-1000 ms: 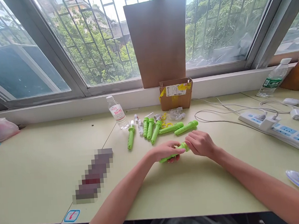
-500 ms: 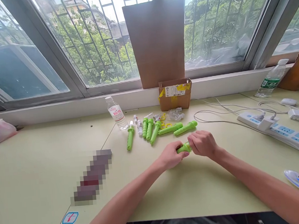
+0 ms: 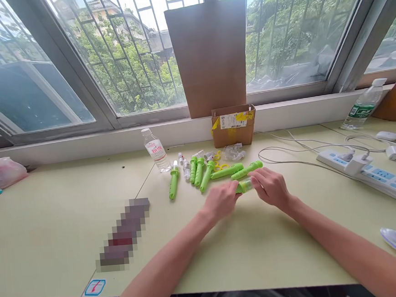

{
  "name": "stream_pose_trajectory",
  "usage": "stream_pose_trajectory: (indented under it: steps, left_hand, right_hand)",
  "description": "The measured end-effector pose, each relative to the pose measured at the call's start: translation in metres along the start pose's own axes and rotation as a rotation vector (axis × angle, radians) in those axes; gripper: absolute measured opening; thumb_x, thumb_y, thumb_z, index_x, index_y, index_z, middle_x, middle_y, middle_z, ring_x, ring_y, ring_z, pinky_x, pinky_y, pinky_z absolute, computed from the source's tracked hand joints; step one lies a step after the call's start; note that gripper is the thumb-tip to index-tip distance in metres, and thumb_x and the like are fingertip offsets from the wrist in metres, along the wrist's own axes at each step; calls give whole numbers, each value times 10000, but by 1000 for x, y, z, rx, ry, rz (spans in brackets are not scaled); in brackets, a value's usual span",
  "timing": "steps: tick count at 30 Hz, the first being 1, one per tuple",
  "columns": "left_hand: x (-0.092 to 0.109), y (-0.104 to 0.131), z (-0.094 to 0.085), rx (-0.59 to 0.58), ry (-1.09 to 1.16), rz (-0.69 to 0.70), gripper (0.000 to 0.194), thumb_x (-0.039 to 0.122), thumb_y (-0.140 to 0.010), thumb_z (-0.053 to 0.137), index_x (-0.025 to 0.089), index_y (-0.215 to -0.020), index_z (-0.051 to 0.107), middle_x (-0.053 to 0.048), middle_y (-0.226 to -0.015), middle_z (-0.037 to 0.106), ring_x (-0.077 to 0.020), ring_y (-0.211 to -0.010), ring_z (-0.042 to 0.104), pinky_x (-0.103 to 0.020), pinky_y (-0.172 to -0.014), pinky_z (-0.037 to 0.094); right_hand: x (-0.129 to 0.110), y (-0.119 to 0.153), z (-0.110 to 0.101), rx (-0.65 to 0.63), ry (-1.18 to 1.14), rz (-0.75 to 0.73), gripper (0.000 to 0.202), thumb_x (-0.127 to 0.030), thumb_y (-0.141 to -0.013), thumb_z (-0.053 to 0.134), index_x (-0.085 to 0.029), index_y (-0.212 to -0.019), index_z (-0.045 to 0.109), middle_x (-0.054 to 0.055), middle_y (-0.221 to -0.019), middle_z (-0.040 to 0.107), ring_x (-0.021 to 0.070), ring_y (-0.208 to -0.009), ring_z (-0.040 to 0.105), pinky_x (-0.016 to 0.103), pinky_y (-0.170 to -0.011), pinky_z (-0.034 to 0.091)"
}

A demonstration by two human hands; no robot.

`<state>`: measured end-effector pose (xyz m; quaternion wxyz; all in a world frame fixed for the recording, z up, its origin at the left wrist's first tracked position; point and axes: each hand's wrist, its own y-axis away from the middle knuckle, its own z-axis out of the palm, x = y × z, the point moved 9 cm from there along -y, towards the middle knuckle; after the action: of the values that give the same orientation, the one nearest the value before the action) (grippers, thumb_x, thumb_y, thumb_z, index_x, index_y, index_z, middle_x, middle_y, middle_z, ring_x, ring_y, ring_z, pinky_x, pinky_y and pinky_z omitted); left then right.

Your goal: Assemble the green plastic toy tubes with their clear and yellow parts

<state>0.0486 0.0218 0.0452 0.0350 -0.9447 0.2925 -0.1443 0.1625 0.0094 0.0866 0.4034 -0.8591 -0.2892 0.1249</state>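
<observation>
Left hand [image 3: 221,199] is closed around green tube [image 3: 242,187], and right hand [image 3: 270,187] has its fingers bent on the clear end of this tube. The tube is above the near part of bench [image 3: 206,253], just nearer than the other green tubes [image 3: 206,176].

1. The tube [image 3: 239,188] was bright green and held aloft, lying sideways with its long axis running roughly from 9 to 3 o'clock; its 9 o'clock part was hidden in the grip.
2. The clear end [image 3: 249,184], see-through, sat at the tube's 3 o'clock side, its tip covered by fingers.
3. A yellowish band [image 3: 244,186] ringed the tube beside the clear end.
</observation>
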Motion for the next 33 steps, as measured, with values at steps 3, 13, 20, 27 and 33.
stream_pose_trajectory:
  steps: [3, 13, 20, 27, 33]
  left_hand:
    - [-11, -4, -20, 93, -117, 28, 320, 368, -946, 361, 174, -1149, 514, -127, -986, 643, -271, -888, 617, -324, -693, 429]
    - [-130, 8, -96, 296, -384, -557, 395, 367, -947, 322, 153, -1258, 440, -153, -1002, 642, -304, -868, 642, -350, -676, 453]
    - [-194, 42, -119, 334, -414, -817, 438, 336, -915, 361, 161, -1316, 375, -162, -987, 662, -311, -866, 655, -365, -685, 461]
    - [-227, 55, -103, 223, -386, -948, 459, 264, -851, 389, 83, -1272, 401, -195, -922, 670, -329, -864, 653, -377, -665, 465]
    - [-226, 53, -96, 182, -369, -971, 464, 254, -820, 402, 80, -1249, 434, -199, -931, 670, -328, -897, 647, -373, -672, 463]
  right_hand:
    - [4, -1, -13, 97, -63, 32, 239, -193, -913, 385, -161, -963, 616, 86, -895, 669, 190, -787, 579, 280, -622, 396]
    - [13, 1, -2, 66, -104, 107, 228, -193, -919, 397, -187, -1006, 608, 94, -990, 669, 218, -914, 613, 307, -695, 485]
    - [11, 2, 7, 26, -134, 99, 214, -199, -927, 399, -193, -964, 609, 82, -991, 664, 204, -894, 608, 300, -684, 469]
    - [11, 2, 8, 6, -143, 105, 223, -202, -932, 391, -192, -946, 613, 80, -965, 667, 197, -886, 612, 290, -662, 465]
    - [10, 2, 9, 6, -133, 97, 244, -215, -935, 381, -193, -959, 622, 81, -954, 669, 200, -879, 623, 293, -667, 475]
